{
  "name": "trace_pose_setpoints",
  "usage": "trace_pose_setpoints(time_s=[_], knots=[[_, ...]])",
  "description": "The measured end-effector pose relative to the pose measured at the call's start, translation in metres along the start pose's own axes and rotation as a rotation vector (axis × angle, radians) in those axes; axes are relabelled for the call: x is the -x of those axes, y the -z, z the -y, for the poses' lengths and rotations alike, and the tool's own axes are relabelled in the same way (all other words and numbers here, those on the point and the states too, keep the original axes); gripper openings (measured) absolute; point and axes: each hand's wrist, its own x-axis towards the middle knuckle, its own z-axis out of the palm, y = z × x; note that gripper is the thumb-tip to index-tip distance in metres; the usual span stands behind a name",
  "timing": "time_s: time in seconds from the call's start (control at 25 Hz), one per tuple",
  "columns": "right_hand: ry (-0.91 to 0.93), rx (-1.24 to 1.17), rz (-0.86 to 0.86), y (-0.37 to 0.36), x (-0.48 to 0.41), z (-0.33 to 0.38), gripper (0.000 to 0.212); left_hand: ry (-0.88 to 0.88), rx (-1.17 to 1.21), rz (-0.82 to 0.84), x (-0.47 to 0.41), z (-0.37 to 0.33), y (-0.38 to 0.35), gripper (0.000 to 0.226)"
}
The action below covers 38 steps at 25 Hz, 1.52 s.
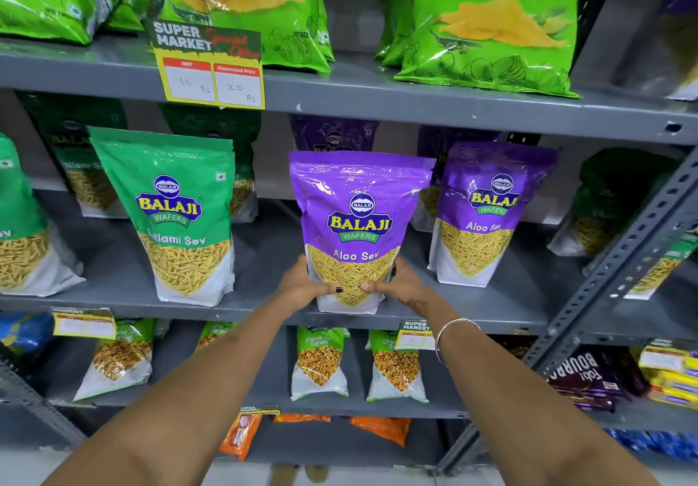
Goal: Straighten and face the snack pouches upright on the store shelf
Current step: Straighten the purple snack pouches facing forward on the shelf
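Note:
A purple Aloo Sev pouch (359,221) stands upright at the front edge of the grey middle shelf (113,302), label facing me. My left hand (306,284) grips its lower left side and my right hand (396,284) grips its lower right side, thumbs on the front. A second purple Aloo Sev pouch (487,213) stands upright to the right. A green Ratlami Sev pouch (177,217) stands to the left, leaning slightly. More purple and green pouches stand behind in shadow.
Green chip bags (487,24) sit on the shelf above, with a yellow price tag (211,69) on its edge. Smaller Chana Jor Garam pouches (321,364) stand on the shelf below. A perforated grey upright (612,277) crosses at right.

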Motion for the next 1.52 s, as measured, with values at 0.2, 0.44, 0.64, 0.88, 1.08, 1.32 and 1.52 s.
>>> trace_pose_setpoints(time_s=[0.2, 0.44, 0.64, 0.88, 1.08, 1.32, 1.52], knots=[[-0.016, 0.020, -0.013, -0.001, -0.004, -0.002, 0.078, -0.006, 0.012, 0.001, -0.001, 0.000, -0.001, 0.075], [0.008, -0.027, 0.052, -0.001, -0.005, -0.002, 0.072, -0.019, 0.007, 0.028, -0.005, 0.005, -0.001, 0.079], [-0.124, 0.133, -0.172, 0.027, 0.008, -0.010, 0.080, -0.271, -0.311, -0.302, 0.010, 0.011, -0.005, 0.100], [-0.175, 0.236, -0.591, 0.134, 0.034, -0.027, 0.060, -1.092, -0.659, -0.411, 0.040, -0.024, -0.078, 0.061], [-0.189, 0.106, -0.431, 0.208, 0.016, -0.050, 0.056, -0.761, -0.415, -0.057, 0.009, -0.078, -0.167, 0.069], [-0.104, -0.001, -0.214, 0.244, -0.032, -0.077, 0.076, -0.082, 0.202, 0.076, -0.073, -0.110, -0.217, 0.086], [-0.084, -0.074, -0.166, 0.227, -0.048, -0.088, 0.066, 0.035, 0.256, 0.005, -0.071, -0.106, -0.230, 0.055]])
